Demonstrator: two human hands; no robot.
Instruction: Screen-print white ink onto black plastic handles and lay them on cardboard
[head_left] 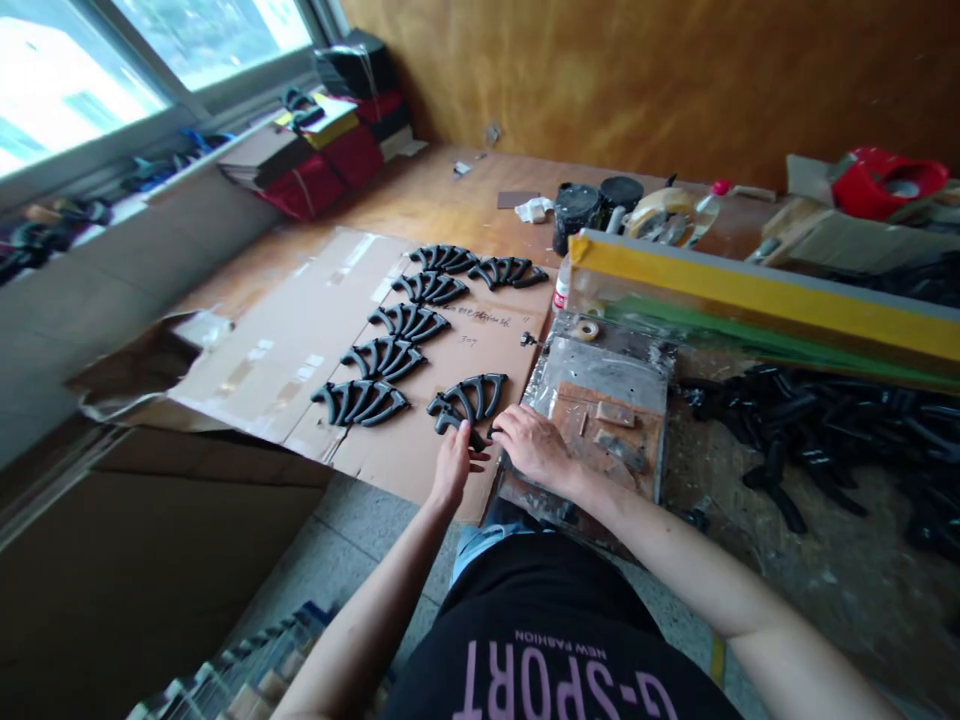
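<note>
In front of you is the wooden worktop (pixel 442 210), and over its left part lies a wide cardboard sheet (pixel 281 300). To the right, beyond the flat board (pixel 581 355), there is a loose heap of black parts (pixel 795 410). On the cardboard, five fan-shaped black groups (pixel 409 322) make a slanting row, and one more group (pixel 508 272) lies beside its far end. Nearest to you, at the right of the row, is the fan-shaped group (pixel 469 395) where both of your hands are working. Your left hand (pixel 452 465) grips a black curved piece (pixel 478 438) at the near edge of this group; whether the piece is separate or joined, I cannot tell. Your right hand (pixel 534 445) has its fingers bent together beside a small dark end (pixel 495 432), but I cannot tell if it pinches it. The step in hand seems to be a fine adjustment of this piece against its group. In my judgement, the next move calls for a steady left grip, the curve kept in line with its neighbours, and only light pressure from the right fingertips.
</note>
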